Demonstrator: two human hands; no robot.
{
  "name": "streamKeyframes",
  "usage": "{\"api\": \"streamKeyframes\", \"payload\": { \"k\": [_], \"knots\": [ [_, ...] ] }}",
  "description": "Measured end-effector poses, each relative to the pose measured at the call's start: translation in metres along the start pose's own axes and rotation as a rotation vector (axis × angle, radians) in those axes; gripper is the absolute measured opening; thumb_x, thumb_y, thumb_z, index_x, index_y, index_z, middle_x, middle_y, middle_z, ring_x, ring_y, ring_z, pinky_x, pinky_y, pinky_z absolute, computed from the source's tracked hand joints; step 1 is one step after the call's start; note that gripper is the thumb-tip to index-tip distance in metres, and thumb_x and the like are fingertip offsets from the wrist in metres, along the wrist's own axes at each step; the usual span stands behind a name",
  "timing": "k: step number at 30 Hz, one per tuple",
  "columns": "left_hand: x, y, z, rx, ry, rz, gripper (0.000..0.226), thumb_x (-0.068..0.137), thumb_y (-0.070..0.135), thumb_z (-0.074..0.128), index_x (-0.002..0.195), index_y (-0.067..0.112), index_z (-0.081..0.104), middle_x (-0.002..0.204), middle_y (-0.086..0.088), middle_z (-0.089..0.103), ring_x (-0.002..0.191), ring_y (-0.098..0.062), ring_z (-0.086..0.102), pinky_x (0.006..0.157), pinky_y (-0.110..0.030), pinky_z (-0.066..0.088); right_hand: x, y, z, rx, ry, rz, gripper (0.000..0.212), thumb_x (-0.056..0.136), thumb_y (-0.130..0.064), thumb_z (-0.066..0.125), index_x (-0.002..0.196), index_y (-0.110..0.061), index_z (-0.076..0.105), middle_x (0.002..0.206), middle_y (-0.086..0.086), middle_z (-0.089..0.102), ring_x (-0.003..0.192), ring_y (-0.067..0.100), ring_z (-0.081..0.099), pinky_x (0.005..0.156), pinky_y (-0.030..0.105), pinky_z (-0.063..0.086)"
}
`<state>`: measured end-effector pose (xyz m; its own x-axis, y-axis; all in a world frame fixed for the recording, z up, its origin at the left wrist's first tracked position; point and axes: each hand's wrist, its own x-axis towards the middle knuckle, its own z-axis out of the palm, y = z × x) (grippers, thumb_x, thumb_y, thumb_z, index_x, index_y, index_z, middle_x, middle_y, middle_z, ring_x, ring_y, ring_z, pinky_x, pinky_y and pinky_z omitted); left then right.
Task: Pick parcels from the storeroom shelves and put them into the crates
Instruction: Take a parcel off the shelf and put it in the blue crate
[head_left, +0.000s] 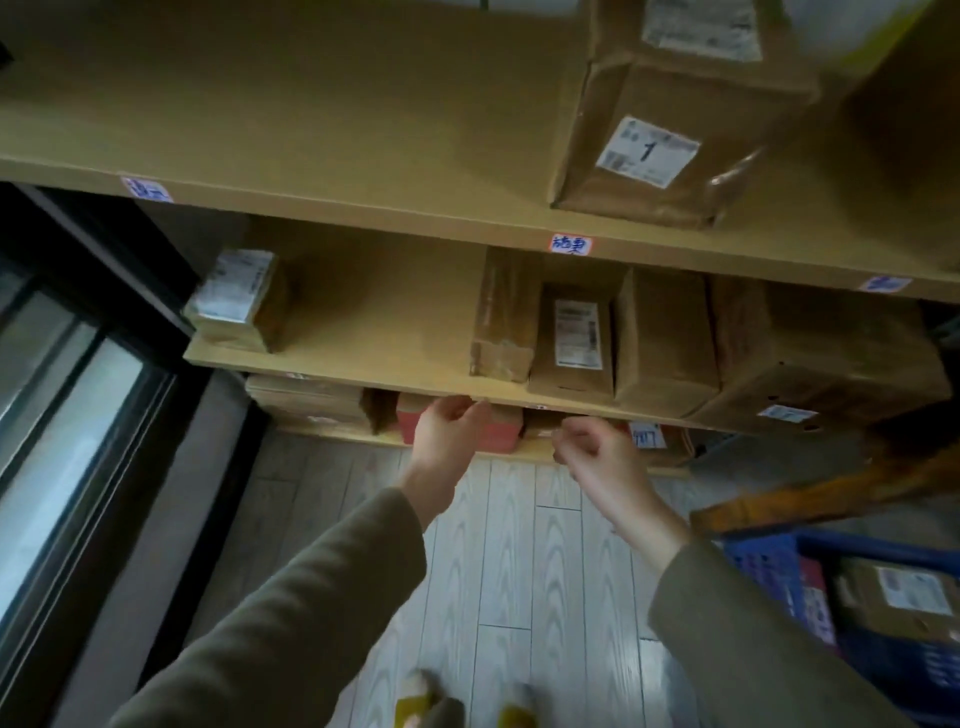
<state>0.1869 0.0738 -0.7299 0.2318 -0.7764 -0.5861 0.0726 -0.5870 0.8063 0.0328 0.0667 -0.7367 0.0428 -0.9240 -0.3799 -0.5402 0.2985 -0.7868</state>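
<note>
Crate (769, 566), blue, sat low at my right, labelled parcel (906, 597) inside. Left hand (448, 441) and right hand (597, 457) were out front, apart, fingers loosely curled, gripping nothing. Just beyond left hand: red parcel (501, 436) on bottom shelf (524, 453), tucked under middle shelf board (337, 364), brown cartons (311, 405) beside it. Judged it light, stiff cardboard, surface maybe slick; best hold at two short ends. Long axis ran along shelf edge, long side toward me.
</note>
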Motion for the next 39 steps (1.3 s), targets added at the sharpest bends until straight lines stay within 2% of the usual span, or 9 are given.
{"api": "streamKeyframes", "payload": {
  "k": [12,17,21,23,27,29,32,35,39],
  "knots": [
    [0.158,-0.02,0.015,-0.038,0.01,0.048,0.055,0.096,0.042,0.042,0.142,0.011,0.037,0.14,-0.008,0.047,0.127,-0.022,0.045,0.097,-0.027,0.035,0.174,0.001,0.055,0.13,0.121,0.182,0.059,0.092,-0.046,0.049,0.143,-0.019,0.032,0.147,0.002,0.036,0.132,0.023,0.038,0.097,0.033,0.034],
    [0.156,-0.022,0.017,-0.174,0.041,0.144,0.038,0.099,0.036,0.035,0.122,0.015,0.058,0.109,0.004,0.062,0.103,-0.008,0.053,0.076,-0.011,0.041,0.184,0.002,0.066,0.425,0.111,0.305,0.049,0.092,-0.043,0.051,0.137,-0.027,0.039,0.14,0.003,0.046,0.126,0.024,0.046,0.106,0.039,0.036],
    [0.149,-0.032,0.003,-0.187,0.089,0.2,0.038,0.077,0.046,0.067,0.109,0.029,0.055,0.117,-0.004,0.059,0.109,-0.019,0.058,0.09,-0.032,0.052,0.168,0.017,0.069,0.885,0.088,0.385,0.032,0.095,-0.028,0.047,0.125,-0.019,0.052,0.112,0.009,0.064,0.097,0.02,0.061,0.086,0.034,0.049],
    [0.141,-0.035,-0.006,-0.228,0.068,0.138,0.071,0.063,0.044,0.08,0.122,0.028,0.044,0.12,0.003,0.057,0.106,-0.009,0.058,0.085,-0.018,0.051,0.155,0.026,0.075,0.931,0.032,0.372,0.028,0.097,-0.022,0.042,0.122,-0.022,0.055,0.103,0.006,0.068,0.093,0.019,0.063,0.08,0.031,0.05],
    [0.133,-0.047,-0.027,-0.309,0.022,0.138,0.045,0.078,0.02,0.073,0.118,0.011,0.056,0.107,-0.001,0.067,0.098,-0.014,0.066,0.068,-0.014,0.053,0.141,0.034,0.083,0.843,0.054,0.311,0.032,0.096,-0.012,0.044,0.118,-0.031,0.058,0.11,-0.001,0.068,0.104,0.017,0.062,0.084,0.03,0.051],
    [0.129,-0.053,-0.032,-0.291,0.056,0.211,0.04,0.083,0.018,0.067,0.122,0.014,0.057,0.108,-0.003,0.066,0.096,-0.012,0.065,0.069,-0.015,0.054,0.137,0.035,0.083,0.75,0.011,0.296,0.027,0.094,-0.034,0.049,0.119,-0.03,0.057,0.115,-0.004,0.065,0.11,0.013,0.058,0.089,0.03,0.047],
    [0.124,-0.056,-0.032,-0.203,0.044,0.305,0.033,0.077,0.041,0.069,0.109,0.036,0.062,0.114,-0.005,0.061,0.108,-0.019,0.059,0.081,-0.027,0.055,0.136,0.031,0.084,0.733,-0.16,0.327,0.068,0.071,-0.066,0.05,0.129,-0.029,0.05,0.122,-0.005,0.062,0.113,0.012,0.055,0.09,0.032,0.043],
    [0.118,-0.052,-0.033,-0.298,0.029,0.298,0.021,0.085,0.041,0.061,0.103,0.031,0.063,0.118,-0.006,0.059,0.108,-0.017,0.059,0.078,-0.021,0.055,0.14,0.03,0.086,0.812,-0.161,0.379,0.053,0.082,-0.049,0.055,0.128,-0.022,0.053,0.121,-0.001,0.065,0.114,0.016,0.058,0.099,0.038,0.043],
    [0.119,-0.05,-0.04,-0.277,0.135,0.246,0.053,0.086,0.031,0.062,0.134,0.017,0.045,0.125,-0.003,0.054,0.097,-0.006,0.059,0.065,-0.007,0.05,0.142,0.036,0.086,1.035,-0.161,0.447,0.04,0.095,-0.034,0.041,0.126,-0.012,0.054,0.125,0.011,0.062,0.115,0.023,0.057,0.089,0.035,0.047]
  ]
}}
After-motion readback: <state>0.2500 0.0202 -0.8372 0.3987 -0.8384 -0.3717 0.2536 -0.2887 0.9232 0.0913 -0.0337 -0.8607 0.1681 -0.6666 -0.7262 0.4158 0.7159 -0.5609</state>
